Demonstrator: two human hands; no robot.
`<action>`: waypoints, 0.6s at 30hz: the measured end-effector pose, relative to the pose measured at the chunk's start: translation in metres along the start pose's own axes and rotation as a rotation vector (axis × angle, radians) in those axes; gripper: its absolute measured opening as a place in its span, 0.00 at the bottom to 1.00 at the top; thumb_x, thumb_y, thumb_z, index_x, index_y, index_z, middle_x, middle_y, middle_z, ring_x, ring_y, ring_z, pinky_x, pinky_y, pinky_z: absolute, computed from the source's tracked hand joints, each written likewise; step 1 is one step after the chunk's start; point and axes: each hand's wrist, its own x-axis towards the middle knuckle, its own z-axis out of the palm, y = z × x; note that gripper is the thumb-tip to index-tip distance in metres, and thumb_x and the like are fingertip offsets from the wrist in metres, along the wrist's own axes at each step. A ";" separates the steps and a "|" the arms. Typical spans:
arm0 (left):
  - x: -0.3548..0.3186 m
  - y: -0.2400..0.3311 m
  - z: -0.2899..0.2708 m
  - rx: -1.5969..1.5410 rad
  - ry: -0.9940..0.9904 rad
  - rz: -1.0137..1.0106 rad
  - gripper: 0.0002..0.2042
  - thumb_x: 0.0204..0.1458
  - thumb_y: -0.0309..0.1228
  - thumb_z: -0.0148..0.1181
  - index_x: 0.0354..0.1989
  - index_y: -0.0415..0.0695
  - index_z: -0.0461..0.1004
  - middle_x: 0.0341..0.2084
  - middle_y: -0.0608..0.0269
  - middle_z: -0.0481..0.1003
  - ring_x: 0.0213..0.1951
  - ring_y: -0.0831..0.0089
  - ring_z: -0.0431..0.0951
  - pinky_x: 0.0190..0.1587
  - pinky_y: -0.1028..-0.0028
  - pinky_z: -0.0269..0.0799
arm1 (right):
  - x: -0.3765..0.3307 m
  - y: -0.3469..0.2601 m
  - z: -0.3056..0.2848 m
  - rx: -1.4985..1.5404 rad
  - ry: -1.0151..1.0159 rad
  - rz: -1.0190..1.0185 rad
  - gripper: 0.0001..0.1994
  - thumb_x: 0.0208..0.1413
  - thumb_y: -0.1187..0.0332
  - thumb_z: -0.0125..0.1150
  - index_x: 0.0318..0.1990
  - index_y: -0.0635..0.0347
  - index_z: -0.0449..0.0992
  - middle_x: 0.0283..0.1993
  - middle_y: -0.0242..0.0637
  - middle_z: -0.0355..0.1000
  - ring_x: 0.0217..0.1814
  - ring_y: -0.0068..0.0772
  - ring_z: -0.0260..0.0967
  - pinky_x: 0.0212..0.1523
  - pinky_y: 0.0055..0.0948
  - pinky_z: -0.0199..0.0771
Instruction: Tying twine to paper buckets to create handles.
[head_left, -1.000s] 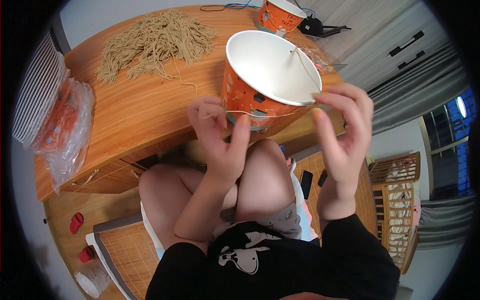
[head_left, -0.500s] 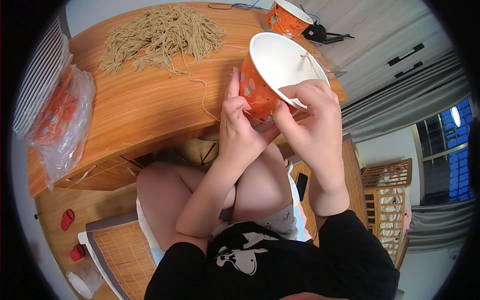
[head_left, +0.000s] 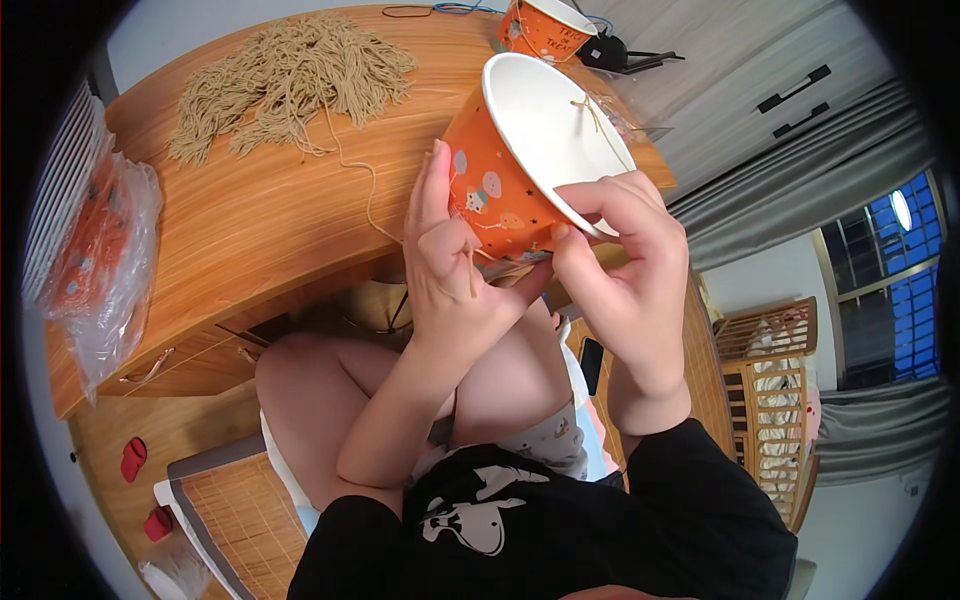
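A paper bucket [head_left: 490,190], orange with small printed figures outside and white inside, is tilted above my lap at the desk's edge. My left hand [head_left: 450,285] holds it from the left and below, fingers along its wall. A tan cord [head_left: 373,185] runs from the heap on the desk to this hand, and a bit of it shows between the fingers. My right hand [head_left: 635,270] pinches the near rim, thumb outside and fingers inside; whether it also holds cord is hidden. A knotted cord end [head_left: 588,104] pokes through the bucket's far inner wall.
A heap of tan cords [head_left: 300,80] lies on the wooden desk [head_left: 250,220]. At the back right stands another orange bucket [head_left: 540,35] beside a black object [head_left: 605,50]. Nested buckets in clear plastic [head_left: 100,240] lie at the left. A phone [head_left: 592,365] is by my leg.
The view has shifted slightly, so the desk things sit further left. The bucket is turned a little, showing more of its orange wall. Both hands keep hold of it.
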 end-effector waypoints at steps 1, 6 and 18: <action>0.001 0.002 0.001 -0.001 0.006 0.006 0.39 0.32 0.35 0.84 0.46 0.49 0.55 0.65 0.28 0.57 0.63 0.36 0.65 0.61 0.46 0.63 | -0.001 0.000 -0.003 0.011 -0.010 0.003 0.08 0.44 0.80 0.59 0.34 0.69 0.78 0.30 0.36 0.73 0.38 0.31 0.67 0.41 0.27 0.66; 0.004 0.006 -0.004 0.028 -0.036 0.054 0.40 0.30 0.34 0.84 0.46 0.48 0.55 0.65 0.30 0.58 0.63 0.35 0.65 0.61 0.46 0.63 | -0.009 0.005 -0.013 0.010 -0.015 0.063 0.07 0.45 0.70 0.63 0.33 0.60 0.80 0.30 0.37 0.75 0.36 0.39 0.68 0.44 0.34 0.66; 0.002 0.015 -0.007 0.126 -0.011 0.134 0.36 0.35 0.38 0.81 0.44 0.47 0.56 0.65 0.32 0.60 0.63 0.34 0.65 0.61 0.46 0.62 | -0.014 0.005 -0.018 0.091 0.037 -0.021 0.08 0.42 0.77 0.63 0.33 0.61 0.79 0.30 0.34 0.76 0.36 0.36 0.70 0.41 0.30 0.69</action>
